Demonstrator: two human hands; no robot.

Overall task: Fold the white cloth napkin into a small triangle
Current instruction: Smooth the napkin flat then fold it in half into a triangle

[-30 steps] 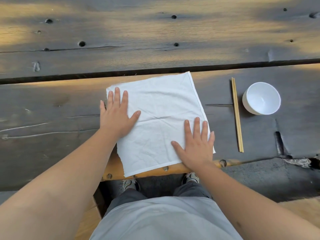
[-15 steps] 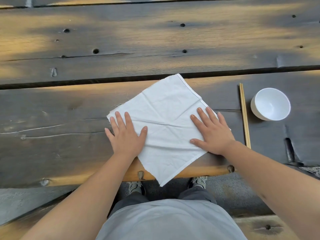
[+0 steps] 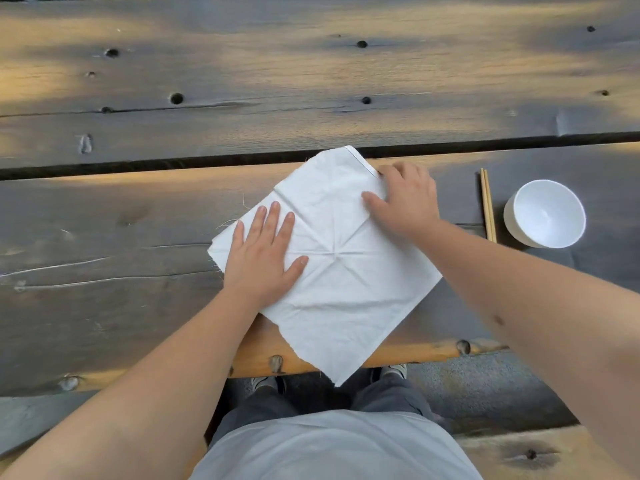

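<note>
The white cloth napkin lies unfolded on the wooden table, turned like a diamond, with creases radiating from its middle. Its near corner hangs over the table's front edge. My left hand rests flat on the napkin's left part, fingers spread. My right hand sits on the upper right edge near the far corner, thumb on the cloth and fingers curled over the hem; whether it pinches the cloth is unclear.
A pair of wooden chopsticks lies to the right of the napkin, and a white bowl stands just beyond them. A dark gap between planks runs behind the napkin. The table's front edge is close to my body.
The napkin has been rotated from square-on to a diamond. My right hand has slid from the near right side up to the far right edge. My left hand stays on the left part.
</note>
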